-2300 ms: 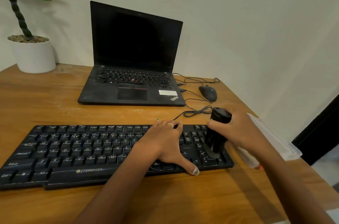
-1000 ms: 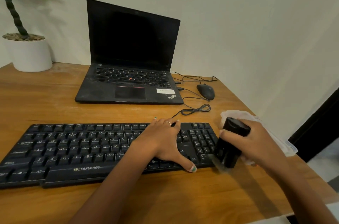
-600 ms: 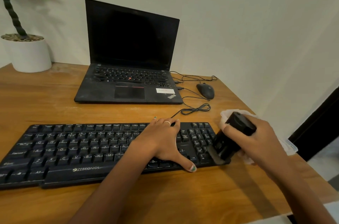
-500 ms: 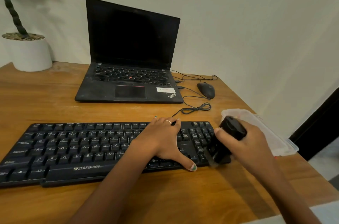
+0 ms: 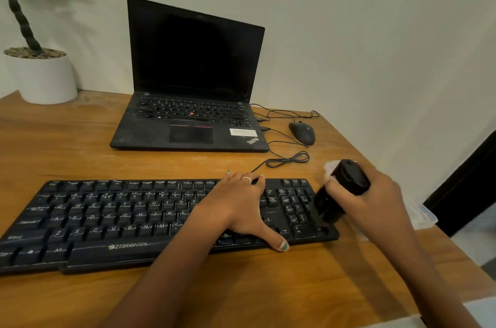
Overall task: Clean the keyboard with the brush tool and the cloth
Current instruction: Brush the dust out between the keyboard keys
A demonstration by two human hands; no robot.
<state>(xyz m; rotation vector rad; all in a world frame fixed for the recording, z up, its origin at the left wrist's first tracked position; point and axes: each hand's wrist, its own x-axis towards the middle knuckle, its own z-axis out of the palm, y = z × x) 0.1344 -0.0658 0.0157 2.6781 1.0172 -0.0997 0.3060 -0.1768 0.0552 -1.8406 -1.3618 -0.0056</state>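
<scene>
- Black keyboard (image 5: 139, 220) lies on the wooden desk (image 5: 255, 295); left hand (image 5: 236, 209), fingers flat, presses its right-centre.
- Right hand (image 5: 375, 204) grasps the brush tool (image 5: 338, 193) at the numpad, 3 o'clock end; cloth (image 5: 418, 216) just beyond.
- Risk: a hard, tilted stroke may pop keycaps or flick dust deskward.
- Legible: "ZEBRONICS"; "ThinkPad" on the laptop (image 5: 193, 91).

A black full-size keyboard (image 5: 161, 217) is laid on the brown wooden table (image 5: 67, 145); a black open laptop (image 5: 193, 123) is set at 12 o'clock from it.
</scene>
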